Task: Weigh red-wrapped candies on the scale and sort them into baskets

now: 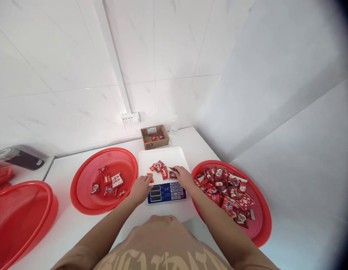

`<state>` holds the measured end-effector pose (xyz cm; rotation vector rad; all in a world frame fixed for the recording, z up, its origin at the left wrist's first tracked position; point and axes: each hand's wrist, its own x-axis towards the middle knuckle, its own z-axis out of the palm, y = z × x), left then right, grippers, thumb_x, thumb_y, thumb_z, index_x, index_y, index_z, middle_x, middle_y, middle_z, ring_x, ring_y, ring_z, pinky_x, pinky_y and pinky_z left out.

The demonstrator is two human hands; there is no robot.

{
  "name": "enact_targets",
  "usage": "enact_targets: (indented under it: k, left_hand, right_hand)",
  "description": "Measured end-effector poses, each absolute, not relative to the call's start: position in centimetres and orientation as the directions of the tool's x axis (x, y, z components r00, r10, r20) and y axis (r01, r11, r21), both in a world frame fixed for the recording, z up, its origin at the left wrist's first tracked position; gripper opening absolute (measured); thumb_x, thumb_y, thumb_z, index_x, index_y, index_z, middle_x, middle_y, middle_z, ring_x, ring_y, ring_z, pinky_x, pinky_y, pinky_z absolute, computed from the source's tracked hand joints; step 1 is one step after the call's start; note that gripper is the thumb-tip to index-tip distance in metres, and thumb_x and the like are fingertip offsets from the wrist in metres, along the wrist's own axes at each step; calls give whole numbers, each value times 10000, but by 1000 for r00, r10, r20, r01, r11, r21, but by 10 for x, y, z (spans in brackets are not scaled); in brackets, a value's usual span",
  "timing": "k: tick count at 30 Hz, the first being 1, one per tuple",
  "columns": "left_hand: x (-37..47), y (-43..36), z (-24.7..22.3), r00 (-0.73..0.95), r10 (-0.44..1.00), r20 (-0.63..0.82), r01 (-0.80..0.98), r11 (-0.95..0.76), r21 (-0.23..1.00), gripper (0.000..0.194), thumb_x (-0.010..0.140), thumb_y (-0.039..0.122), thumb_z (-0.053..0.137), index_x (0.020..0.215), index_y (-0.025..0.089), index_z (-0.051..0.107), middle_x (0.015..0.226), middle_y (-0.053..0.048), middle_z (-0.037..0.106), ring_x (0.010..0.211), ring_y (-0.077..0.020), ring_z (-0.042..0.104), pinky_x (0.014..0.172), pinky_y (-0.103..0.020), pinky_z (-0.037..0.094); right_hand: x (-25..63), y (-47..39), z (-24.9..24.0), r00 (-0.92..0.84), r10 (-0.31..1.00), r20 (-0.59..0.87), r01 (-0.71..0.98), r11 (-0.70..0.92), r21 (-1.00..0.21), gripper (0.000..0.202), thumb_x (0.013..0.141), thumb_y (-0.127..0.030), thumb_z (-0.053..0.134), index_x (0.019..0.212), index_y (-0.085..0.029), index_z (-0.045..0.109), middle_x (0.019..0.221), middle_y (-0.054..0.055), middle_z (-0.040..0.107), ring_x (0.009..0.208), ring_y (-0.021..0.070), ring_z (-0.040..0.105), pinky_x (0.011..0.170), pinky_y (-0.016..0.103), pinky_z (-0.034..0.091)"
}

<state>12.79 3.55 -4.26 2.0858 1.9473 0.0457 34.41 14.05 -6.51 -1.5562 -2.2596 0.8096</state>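
Note:
A digital scale with a white pan (171, 154) and a blue keypad panel (166, 193) stands in front of me. Several red wrapped snack packets (159, 166) lie on its pan. At the pan's left front edge, my left hand (140, 190) has its fingertips closed on a small red-orange packet (150, 177). On the right side of the pan, my right hand (184, 177) pinches a dark red packet (171, 173) with a checkered edge. That packet is partly hidden by the fingers.
To the left, a red basket (75, 189) holds several packets. Another red basket (265, 225), heaped with packets, sits right. Behind the scale is a small cardboard box (156, 143) with packets inside. Farther left are a third red basket (47, 225) and a dark cylinder (22, 159).

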Motion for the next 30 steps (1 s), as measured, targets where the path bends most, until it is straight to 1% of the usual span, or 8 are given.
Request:
enact_targets:
  k: [4, 7, 11, 14, 18, 25, 28, 30]
  left_hand:
    - [143, 55, -43, 187, 961, -204, 954, -128, 269, 510, 853, 297, 451, 1347, 182, 396, 1249, -108, 560, 1142, -266, 484, 954, -399, 387]
    - [151, 69, -46, 252, 954, -163, 934, -196, 297, 531, 837, 287, 479, 1352, 190, 390, 1356, -115, 470, 1259, -268, 395, 1026, -407, 331]
    - [153, 85, -49, 213, 971, -111, 951, -179, 253, 575, 832, 302, 501, 1378, 205, 350, 1482, -114, 289, 1379, -304, 187, 1093, -472, 216]
    - [149, 88, -52, 212, 964, -164, 956, -169, 242, 559, 835, 337, 505, 1365, 223, 369, 1479, -100, 305, 1381, -311, 181, 1093, -502, 201]
    - [144, 78, -57, 263, 937, -230, 946, -204, 251, 520, 845, 330, 496, 1345, 219, 409, 1465, -95, 340, 1382, -295, 191, 1109, -481, 179]
    - [136, 68, -61, 190, 951, -246, 947, -112, 300, 634, 839, 385, 506, 1405, 185, 302, 1516, -157, 180, 1393, -318, 128, 1099, -488, 192]
    - [135, 73, -63, 134, 962, -236, 945, -52, 324, 677, 833, 425, 501, 1414, 161, 275, 1510, -174, 184, 1390, -338, 123, 1093, -493, 205]
    - [136, 77, -66, 137, 959, -247, 937, -45, 347, 693, 825, 436, 510, 1414, 159, 274, 1506, -174, 197, 1386, -341, 138, 1091, -486, 217]
  right_hand:
    - [346, 140, -70, -305, 949, -82, 654, 146, -742, 328, 871, -266, 409, 1165, -215, 545, 1069, 52, 645, 927, 167, 598, 812, 283, 434]
    - [349, 137, -72, -261, 962, -84, 624, 101, -775, 429, 856, -276, 423, 1278, -204, 461, 1173, 75, 603, 950, 169, 599, 838, 306, 450]
    - [353, 126, -67, -347, 938, 9, 711, 269, -650, 392, 861, -249, 408, 1228, -185, 530, 1218, 92, 571, 1090, 199, 516, 936, 335, 394]
    - [354, 115, -62, -456, 890, -12, 761, 383, -524, 329, 848, -205, 429, 1119, -214, 614, 1147, 68, 606, 1089, 218, 486, 948, 341, 362]
    - [349, 108, -60, -487, 872, -48, 800, 423, -426, 346, 842, -205, 447, 1148, -270, 594, 1204, 52, 574, 1102, 243, 455, 906, 381, 363]
    - [336, 126, -62, -464, 883, -70, 814, 394, -428, 405, 867, -244, 408, 1257, -283, 508, 1400, 68, 416, 1235, 272, 363, 947, 454, 330]
    - [331, 138, -65, -423, 902, -87, 827, 345, -443, 482, 867, -268, 425, 1348, -245, 405, 1470, 90, 313, 1342, 278, 232, 1035, 500, 230]
    - [328, 142, -67, -442, 887, -131, 823, 344, -452, 484, 871, -286, 425, 1352, -243, 399, 1474, 82, 311, 1370, 290, 176, 1061, 547, 157]
